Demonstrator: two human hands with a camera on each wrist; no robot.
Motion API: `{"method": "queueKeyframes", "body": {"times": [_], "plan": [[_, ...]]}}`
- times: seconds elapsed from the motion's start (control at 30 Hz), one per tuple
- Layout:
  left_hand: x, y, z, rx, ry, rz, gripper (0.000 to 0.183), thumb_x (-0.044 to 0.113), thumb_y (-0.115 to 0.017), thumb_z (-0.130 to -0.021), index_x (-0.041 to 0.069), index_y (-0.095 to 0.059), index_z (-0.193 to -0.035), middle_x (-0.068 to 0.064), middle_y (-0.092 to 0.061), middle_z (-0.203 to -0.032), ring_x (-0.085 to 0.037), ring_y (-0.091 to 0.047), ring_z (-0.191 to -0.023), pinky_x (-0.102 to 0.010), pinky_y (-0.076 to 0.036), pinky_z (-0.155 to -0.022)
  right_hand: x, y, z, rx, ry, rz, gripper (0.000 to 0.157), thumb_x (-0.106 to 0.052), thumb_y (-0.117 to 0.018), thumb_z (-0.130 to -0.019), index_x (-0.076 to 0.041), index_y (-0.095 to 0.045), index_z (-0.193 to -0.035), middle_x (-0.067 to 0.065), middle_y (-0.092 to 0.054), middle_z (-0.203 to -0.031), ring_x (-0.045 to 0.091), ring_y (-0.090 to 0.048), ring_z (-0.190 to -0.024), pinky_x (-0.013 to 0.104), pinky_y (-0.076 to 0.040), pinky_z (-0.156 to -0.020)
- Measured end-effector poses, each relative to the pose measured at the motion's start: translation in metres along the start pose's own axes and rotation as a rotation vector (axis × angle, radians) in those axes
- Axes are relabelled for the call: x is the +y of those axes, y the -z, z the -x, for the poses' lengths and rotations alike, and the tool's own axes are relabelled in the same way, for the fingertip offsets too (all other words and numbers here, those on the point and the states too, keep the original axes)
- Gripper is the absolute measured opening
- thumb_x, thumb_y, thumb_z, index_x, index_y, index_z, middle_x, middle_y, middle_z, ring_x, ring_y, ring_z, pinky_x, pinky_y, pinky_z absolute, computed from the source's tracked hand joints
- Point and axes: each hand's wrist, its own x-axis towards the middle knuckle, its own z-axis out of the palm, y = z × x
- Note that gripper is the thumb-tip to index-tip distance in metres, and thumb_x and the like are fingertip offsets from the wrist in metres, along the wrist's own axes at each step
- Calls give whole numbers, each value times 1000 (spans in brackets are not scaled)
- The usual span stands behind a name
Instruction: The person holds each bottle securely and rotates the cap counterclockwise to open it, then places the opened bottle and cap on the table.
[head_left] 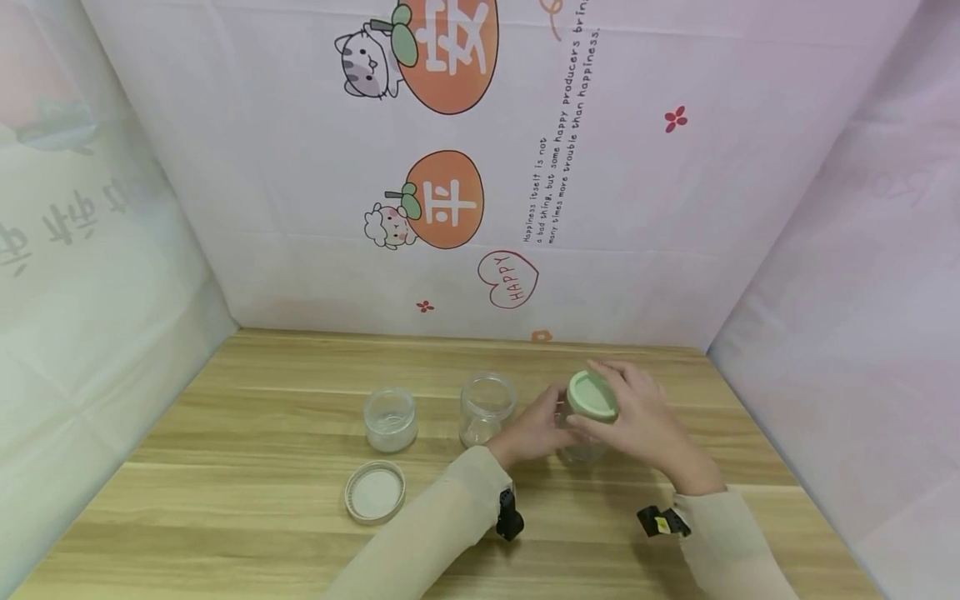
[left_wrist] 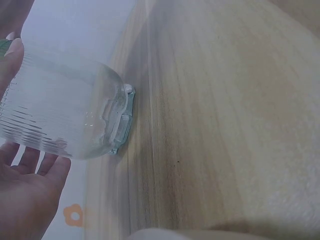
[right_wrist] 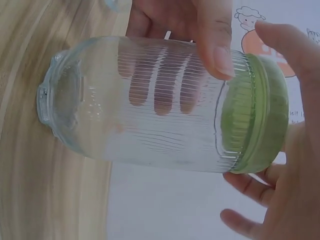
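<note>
A ribbed clear glass jar (right_wrist: 150,150) with a pale green lid (head_left: 592,395) is at the right of the table. My left hand (head_left: 536,427) grips the jar's side, its thumb in front and its fingers seen through the glass in the right wrist view. Over the top, my right hand (head_left: 641,417) spans the lid, thumb and fingers on opposite sides of the rim. The lid sits on the jar's mouth. At the jar's thick base (left_wrist: 122,120), the frames do not settle whether it touches the wood.
Left of my hands stand an uncovered clear glass jar (head_left: 487,398) and a shorter glass jar (head_left: 390,425). A round whitish lid (head_left: 376,492) lies nearer to me on the wooden table (head_left: 247,467). Printed white cloth (head_left: 615,250) walls the table at the back and sides.
</note>
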Motion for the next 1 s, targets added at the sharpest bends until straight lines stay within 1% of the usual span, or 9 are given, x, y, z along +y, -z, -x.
{"method": "queueKeyframes", "body": {"times": [0.13,0.23,0.33,0.47,0.57,0.67,0.77,0.87,1.0], "plan": [[-1,0,0,10,1,3,71,30,-73,-93,15,-33,-149,5,-44,-141,-14,-44,-130,-33,-41,-105,-1,1,-1,35,-8,76,88,-66,-72,-81,-14,-49,-148,22,-52,-135,41,-50,-117,60,-37,-91],[0,0,0,18,8,5,70,28,-74,-92,15,-34,-148,5,-45,-138,-14,-46,-127,-32,-44,-102,-2,2,0,36,-24,103,89,-70,-70,-80,-14,-51,-147,21,-54,-132,40,-52,-115,60,-37,-90],[0,0,0,21,18,9,71,31,-75,-91,17,-35,-148,8,-44,-139,-12,-45,-127,-31,-43,-102,-2,2,0,28,-28,118,88,-71,-68,-81,-14,-51,-146,20,-55,-131,41,-52,-114,60,-38,-90],[-1,-1,-1,22,32,27,77,37,-77,-89,19,-33,-149,10,-42,-142,-12,-43,-131,-34,-43,-104,-2,2,0,18,-16,130,86,-68,-68,-84,-12,-51,-146,21,-56,-131,42,-54,-113,60,-39,-88],[-2,-2,-2,21,37,38,79,39,-78,-88,20,-32,-151,11,-42,-141,-11,-43,-131,-35,-44,-104,-2,4,0,7,-9,129,83,-65,-67,-86,-10,-51,-146,21,-56,-132,41,-53,-115,60,-39,-88],[-3,-2,-2,20,33,46,78,37,-79,-88,20,-33,-149,11,-43,-138,-10,-45,-128,-35,-44,-104,-4,5,1,0,-5,121,80,-62,-67,-88,-9,-50,-146,20,-56,-131,40,-53,-116,60,-39,-89],[-3,-2,-3,22,31,48,76,36,-79,-88,20,-35,-147,11,-45,-137,-10,-46,-127,-40,-44,-105,-4,5,1,-2,-6,110,79,-61,-67,-88,-9,-51,-146,20,-56,-131,38,-52,-115,59,-39,-89],[-3,-2,-2,24,36,35,74,37,-79,-88,20,-36,-146,11,-45,-137,-10,-46,-127,-41,-42,-106,-2,3,1,2,-10,101,79,-60,-68,-88,-10,-51,-146,19,-56,-132,38,-52,-114,57,-39,-88],[-2,-2,-1,20,41,32,75,39,-78,-88,20,-36,-147,10,-45,-137,-9,-46,-126,-38,-42,-105,-1,3,1,10,-14,82,79,-59,-68,-89,-9,-50,-147,21,-55,-132,39,-52,-113,56,-39,-85]]}}
